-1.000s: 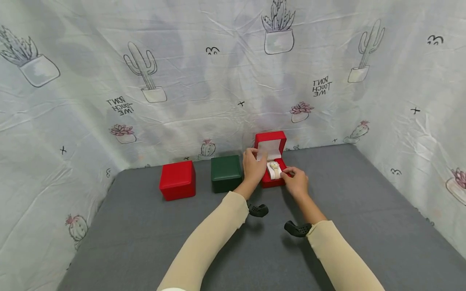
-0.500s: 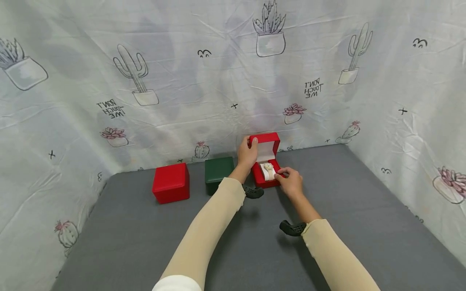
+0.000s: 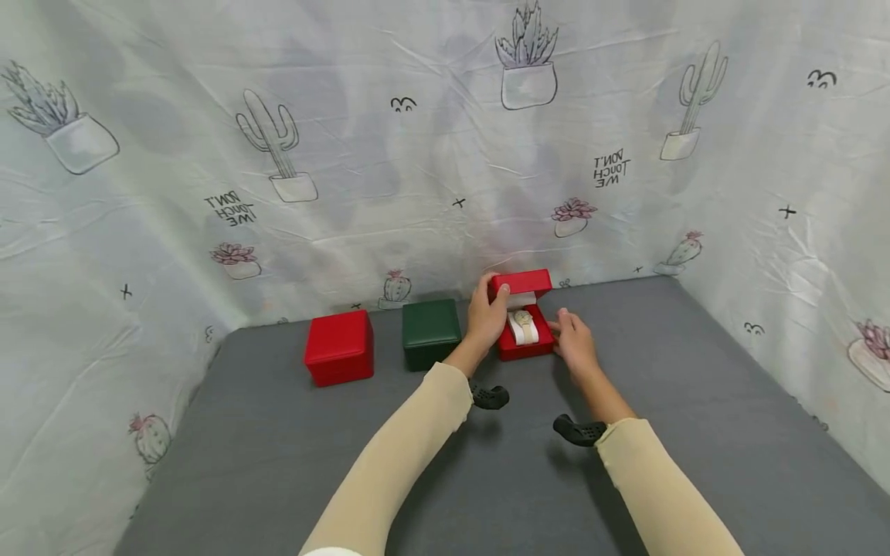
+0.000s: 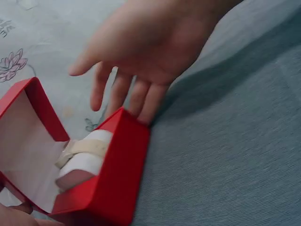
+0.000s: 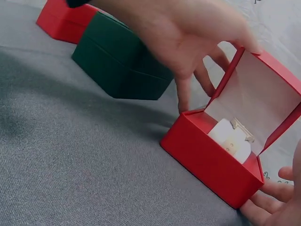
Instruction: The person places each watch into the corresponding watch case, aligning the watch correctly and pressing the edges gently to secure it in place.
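Observation:
A red watch box (image 3: 526, 353) stands with its lid (image 3: 521, 281) partly lowered. Inside it a watch (image 3: 523, 317) with a cream strap is wrapped round a white cushion (image 5: 241, 149). My left hand (image 3: 484, 315) grips the lid at its left side, thumb on the front edge and fingers behind. In the right wrist view, one finger of that left hand (image 5: 193, 42) reaches down to the base's corner. My right hand (image 3: 575, 344) is at the box's right side, fingers extended, fingertips right at the base's wall, as the left wrist view shows.
Left of the open box stand a closed dark green box (image 3: 431, 333) and, farther left, a closed red box (image 3: 339, 347). All are on the grey cloth-covered table (image 3: 278, 448). A white curtain (image 3: 348, 232) printed with cacti hangs right behind them.
My left hand has gone from beside the cushion up to the lid and tipped it forward and down. My right hand has left the cushion's front for the box's right side.

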Demonstrator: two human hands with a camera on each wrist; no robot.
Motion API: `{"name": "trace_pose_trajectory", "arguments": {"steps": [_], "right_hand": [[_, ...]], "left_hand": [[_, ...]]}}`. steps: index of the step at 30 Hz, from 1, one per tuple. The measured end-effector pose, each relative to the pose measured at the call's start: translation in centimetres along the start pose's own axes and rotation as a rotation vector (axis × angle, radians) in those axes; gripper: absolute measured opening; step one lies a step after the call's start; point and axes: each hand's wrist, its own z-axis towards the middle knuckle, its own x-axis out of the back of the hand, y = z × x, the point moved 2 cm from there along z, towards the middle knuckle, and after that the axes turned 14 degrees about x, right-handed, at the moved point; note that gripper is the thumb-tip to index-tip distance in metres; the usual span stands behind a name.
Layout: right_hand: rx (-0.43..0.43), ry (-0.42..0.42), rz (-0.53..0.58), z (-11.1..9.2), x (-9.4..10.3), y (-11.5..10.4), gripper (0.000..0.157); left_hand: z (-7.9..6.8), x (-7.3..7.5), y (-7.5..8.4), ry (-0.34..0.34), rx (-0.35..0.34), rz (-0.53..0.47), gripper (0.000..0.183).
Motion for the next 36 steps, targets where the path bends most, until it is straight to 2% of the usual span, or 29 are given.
{"name": "trace_pose_trajectory", "arguments": {"steps": [7,10,13,17,26,30,32,36], "right_hand": [[-0.009,-0.008,0.057,0.1,0.6,-0.1,0.073],[0.007,-0.015,0.004,-0.1,0.6,-0.1,0.07],[0.034,-0.03,-0.114,-0.3,0.5,-0.1,0.061],[0.063,-0.044,-0.21,-0.5,0.2,-0.1,0.053],[0.08,-0.053,-0.213,-0.4,0.3,-0.1,0.052],[0.088,-0.045,-0.232,-0.2,0.2,-0.2,0.056],[0.115,-0.023,-0.255,0.0,0.3,-0.4,0.058],[0.21,-0.009,-0.325,0.3,1.0,-1.8,0.06]], "left_hand": [[-1.9,-0.8,-1.4,-0.053,0.001,-0.032,0.035],[-2.6,-1.4,-2.2,-0.069,0.014,0.013,0.03],[-3.0,-1.8,-2.7,-0.068,0.008,0.054,0.03],[-3.0,-2.0,-3.0,-0.061,-0.028,0.096,0.03],[-2.4,-1.9,-3.2,-0.091,-0.083,0.178,0.039],[-2.2,-1.5,-3.1,-0.113,-0.093,0.245,0.048],[-2.2,-0.9,-2.9,-0.126,-0.13,0.302,0.053],[-2.7,1.0,-1.5,-0.124,-0.25,0.45,0.058]]}}
